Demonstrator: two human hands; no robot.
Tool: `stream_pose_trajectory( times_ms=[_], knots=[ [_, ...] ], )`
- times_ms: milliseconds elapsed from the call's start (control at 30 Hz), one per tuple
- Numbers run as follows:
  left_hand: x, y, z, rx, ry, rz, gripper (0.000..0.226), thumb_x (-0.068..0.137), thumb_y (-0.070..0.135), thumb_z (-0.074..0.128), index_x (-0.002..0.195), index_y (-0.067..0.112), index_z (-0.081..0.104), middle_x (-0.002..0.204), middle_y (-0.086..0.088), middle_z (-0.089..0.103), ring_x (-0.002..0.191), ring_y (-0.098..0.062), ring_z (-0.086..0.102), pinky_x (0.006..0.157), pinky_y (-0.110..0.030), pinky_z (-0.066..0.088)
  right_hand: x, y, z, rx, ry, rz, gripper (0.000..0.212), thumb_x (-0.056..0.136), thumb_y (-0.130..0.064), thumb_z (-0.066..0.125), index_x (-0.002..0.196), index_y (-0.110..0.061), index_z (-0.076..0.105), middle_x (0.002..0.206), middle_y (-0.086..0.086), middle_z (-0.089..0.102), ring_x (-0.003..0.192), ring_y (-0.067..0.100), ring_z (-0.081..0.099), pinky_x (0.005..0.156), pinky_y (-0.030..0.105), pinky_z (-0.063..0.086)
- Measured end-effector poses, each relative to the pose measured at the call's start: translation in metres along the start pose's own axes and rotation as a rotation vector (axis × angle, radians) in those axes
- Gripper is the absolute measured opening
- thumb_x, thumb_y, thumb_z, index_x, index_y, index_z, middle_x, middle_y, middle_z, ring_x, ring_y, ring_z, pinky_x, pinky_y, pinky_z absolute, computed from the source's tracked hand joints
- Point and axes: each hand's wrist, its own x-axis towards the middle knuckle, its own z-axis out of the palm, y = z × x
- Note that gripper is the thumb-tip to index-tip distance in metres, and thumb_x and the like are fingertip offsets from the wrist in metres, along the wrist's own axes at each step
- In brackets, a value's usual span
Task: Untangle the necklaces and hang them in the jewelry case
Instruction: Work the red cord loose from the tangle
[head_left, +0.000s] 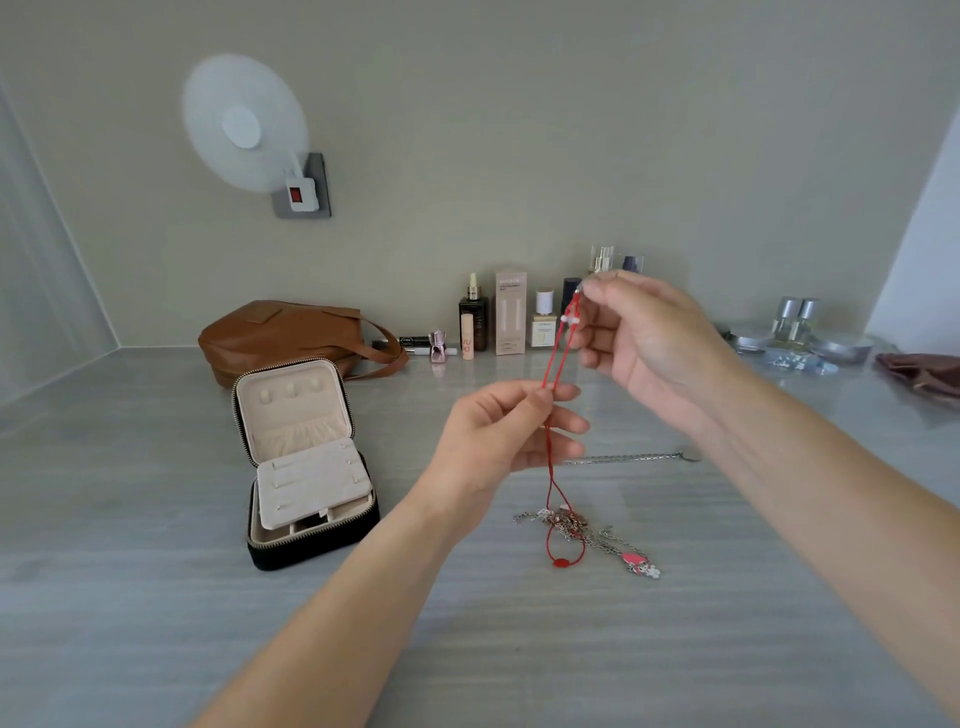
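Untangling under way. Pinching the red cord necklace (557, 364) near its top end with the right hand (647, 345), and lower down with the left hand (498, 441). Trailing into the chain tangle (569, 521) on the counter (156, 597), possibly threaded through it. Next: drawing upward slowly, without dragging chains, before reaching the open jewelry case (311, 552) at left.

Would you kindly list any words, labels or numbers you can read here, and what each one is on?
None can be read for certain.
Tall beige box: print near the top, too blurred.
Peach tube: large orange letters, not legible.
White-capped bottle: label too small.
Black tube: mark too small.
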Motion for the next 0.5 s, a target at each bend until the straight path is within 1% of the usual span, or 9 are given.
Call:
stream_pose_trajectory(
  times_ms=[167,267,400,500],
  knots=[
    [0.0,-0.002,0.001,0.089,0.012,-0.057,0.025,0.094,0.0,0.039,0.08,0.01,0.058,0.061,0.001,0.069,0.052,-0.012,0.065,0.06,-0.022,0.054,0.0,-0.018,0.005,0.132,0.004,-0.019,0.028,0.095,-0.012,0.041,0.067,-0.016,0.046,0.048,-0.003,0.051,0.043,0.012,0.05,0.045,0.02,0.036],
    [0.001,-0.007,0.0,0.187,0.0,-0.112,0.028,0.091,-0.004,0.036,0.078,0.012,0.056,0.062,0.003,0.069,0.054,-0.011,0.066,0.063,-0.024,0.053,0.001,-0.028,0.004,0.146,0.036,-0.043,0.027,0.095,-0.012,0.041,0.068,-0.016,0.046,0.05,-0.002,0.051,0.041,0.012,0.048,0.043,0.019,0.037],
    [0.004,-0.012,-0.003,0.246,0.046,-0.135,0.029,0.087,-0.007,0.037,0.073,0.013,0.052,0.067,0.006,0.07,0.059,-0.009,0.067,0.064,-0.025,0.052,0.003,-0.037,-0.001,0.162,0.051,-0.088,0.025,0.094,-0.011,0.042,0.071,-0.015,0.047,0.058,0.001,0.049,0.035,0.01,0.036,0.041,0.018,0.03],
    [0.005,-0.013,-0.005,0.256,0.081,-0.137,0.033,0.086,-0.009,0.037,0.068,0.014,0.053,0.068,0.006,0.069,0.058,-0.008,0.067,0.066,-0.028,0.052,0.003,-0.043,-0.004,0.133,0.045,-0.117,0.024,0.095,-0.012,0.044,0.071,-0.016,0.049,0.06,0.0,0.054,0.033,0.007,0.028,0.041,0.017,0.024]
  ],
)
